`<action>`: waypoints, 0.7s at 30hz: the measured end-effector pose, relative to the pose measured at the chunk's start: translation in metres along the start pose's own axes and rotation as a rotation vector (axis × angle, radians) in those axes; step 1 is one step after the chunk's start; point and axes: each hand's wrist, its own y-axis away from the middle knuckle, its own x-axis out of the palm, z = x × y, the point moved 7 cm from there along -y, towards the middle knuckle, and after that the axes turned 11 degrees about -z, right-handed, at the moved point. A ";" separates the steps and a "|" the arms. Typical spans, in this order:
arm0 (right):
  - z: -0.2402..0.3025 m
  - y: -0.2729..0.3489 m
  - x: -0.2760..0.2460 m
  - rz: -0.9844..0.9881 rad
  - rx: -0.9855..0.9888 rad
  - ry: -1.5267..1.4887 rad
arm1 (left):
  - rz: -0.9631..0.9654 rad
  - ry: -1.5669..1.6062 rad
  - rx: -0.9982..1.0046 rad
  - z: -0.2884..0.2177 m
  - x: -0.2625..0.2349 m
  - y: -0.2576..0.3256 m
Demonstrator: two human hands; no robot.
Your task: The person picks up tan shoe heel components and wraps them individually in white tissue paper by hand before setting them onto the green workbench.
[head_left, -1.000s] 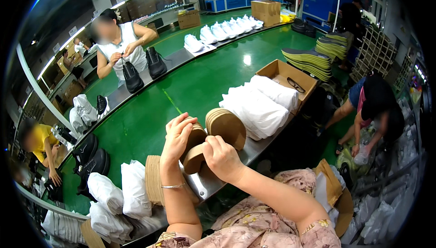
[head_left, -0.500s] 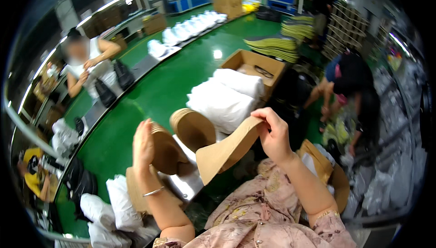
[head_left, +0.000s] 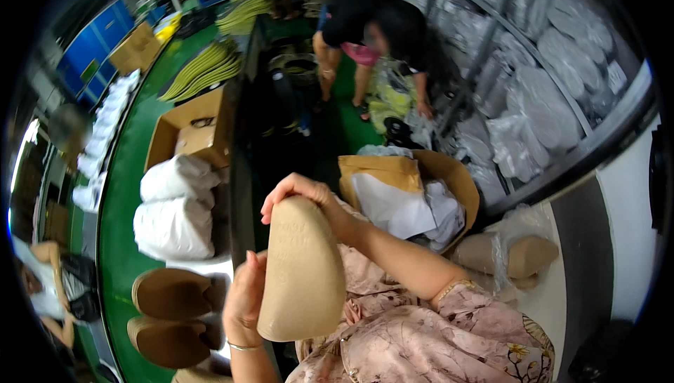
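Note:
Before my chest, a tan moulded insole point(head_left: 303, 274) stands tilted upright, its smooth face with faint embossed marks toward me. My right hand point(head_left: 309, 197) is closed over its upper end, fingers curled around the far edge. At its lower left edge is my left hand point(head_left: 244, 295), a bracelet on the wrist; some of its fingers are hidden behind the piece, and it appears to grip it. Nearest to my left hand, two stacks of nested tan insoles point(head_left: 172, 292) point(head_left: 168, 341) lie side by side on the bench, and more tan pieces point(head_left: 200, 376) show below.
White wrapped bundles point(head_left: 174, 221) and an open cardboard box point(head_left: 158, 137) stand left. Beyond are yellow-green stacked sheets point(head_left: 203, 70) and a row of white shoes point(head_left: 105, 123). Ahead, a person point(head_left: 372, 25) bends beside a rack of bagged pieces point(head_left: 519, 95). An open carton point(head_left: 449, 165) is right.
My view has swung right. The insole has turned from edge-on to face me, drawn close to my chest. My left hand has come from beside the stack to the insole.

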 end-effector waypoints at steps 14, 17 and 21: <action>-0.097 0.144 -0.299 -1.010 0.299 0.716 | -0.169 0.341 -0.007 0.032 -0.009 -0.079; -0.173 0.209 -0.332 -1.021 0.645 0.840 | -0.241 0.309 -0.036 0.046 -0.019 -0.092; -0.234 0.225 -0.344 -1.064 0.740 0.820 | -0.294 0.244 -0.069 0.051 -0.018 -0.108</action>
